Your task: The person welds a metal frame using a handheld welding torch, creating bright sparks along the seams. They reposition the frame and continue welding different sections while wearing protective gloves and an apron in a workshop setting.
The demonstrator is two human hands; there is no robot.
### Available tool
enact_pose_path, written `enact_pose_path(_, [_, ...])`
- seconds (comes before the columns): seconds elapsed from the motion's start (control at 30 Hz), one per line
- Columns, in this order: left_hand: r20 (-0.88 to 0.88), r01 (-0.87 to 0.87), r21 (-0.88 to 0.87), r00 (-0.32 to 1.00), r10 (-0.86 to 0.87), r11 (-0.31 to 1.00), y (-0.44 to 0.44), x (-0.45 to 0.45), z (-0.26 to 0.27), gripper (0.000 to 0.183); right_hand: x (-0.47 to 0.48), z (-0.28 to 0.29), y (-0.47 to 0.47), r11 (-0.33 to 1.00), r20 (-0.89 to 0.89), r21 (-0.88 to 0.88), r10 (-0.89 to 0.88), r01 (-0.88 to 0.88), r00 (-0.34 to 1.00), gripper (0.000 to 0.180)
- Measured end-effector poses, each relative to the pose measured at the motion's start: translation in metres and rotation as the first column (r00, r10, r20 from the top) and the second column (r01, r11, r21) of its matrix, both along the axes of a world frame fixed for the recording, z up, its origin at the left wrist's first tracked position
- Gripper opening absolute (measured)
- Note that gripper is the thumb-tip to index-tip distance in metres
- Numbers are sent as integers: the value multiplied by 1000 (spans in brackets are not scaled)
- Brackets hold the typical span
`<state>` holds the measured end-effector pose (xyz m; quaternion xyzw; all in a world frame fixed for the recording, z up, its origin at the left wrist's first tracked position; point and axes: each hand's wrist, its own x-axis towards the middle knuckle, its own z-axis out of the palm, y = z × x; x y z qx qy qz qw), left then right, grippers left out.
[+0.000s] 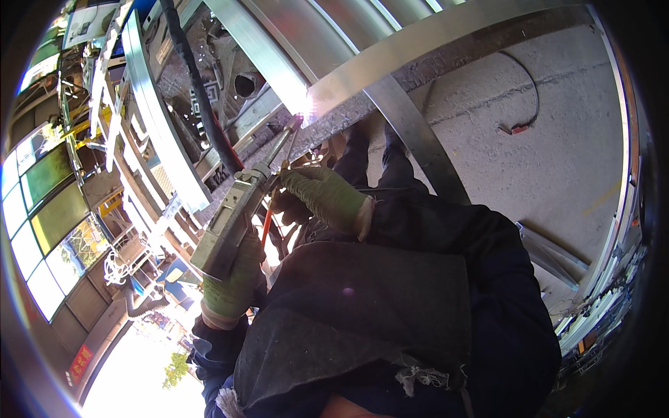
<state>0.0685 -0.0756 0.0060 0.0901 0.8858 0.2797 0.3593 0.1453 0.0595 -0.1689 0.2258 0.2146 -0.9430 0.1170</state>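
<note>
A hand-held welding torch (230, 214) with a boxy body points up and away from me. My left hand (232, 285), in a green work glove, is wrapped around its rear part. My right hand (326, 198), gloved alike, grips the torch's front part beside a thin rod or wire guide (293, 138); its fingertips are partly hidden. The nozzle (279, 143) meets a bright welding glow (306, 107) at a corner where a silvery metal tube (261, 49) joins a long metal rail (449, 39). Glare hides the joint itself.
Parallel metal slats (334, 31) lie beyond the rail. A metal bar (418, 136) slants below it. A thick black hose (196, 78) runs left of the torch. On the concrete floor (481, 141) lies a cable (535, 94). Metal profiles (551, 253) rest at the right.
</note>
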Motion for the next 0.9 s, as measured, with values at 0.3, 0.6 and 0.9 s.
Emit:
enact_pose_path(0.3, [15,39,-20,999,-39,999,-11,-3,-1,20,1,1,-4,999,27,-50,-10,11,1000,44])
enact_pose_path(0.6, [-48,87,6,995,-87,996,-12,-2,-3,20,2,3,-6,998,30,-70,-3,5,1000,42])
enact_pose_path(0.9, [11,27,-15,1000,-27,1000,-9,-1,2,17,5,1,-10,957,-188,255,-94,141,978,43])
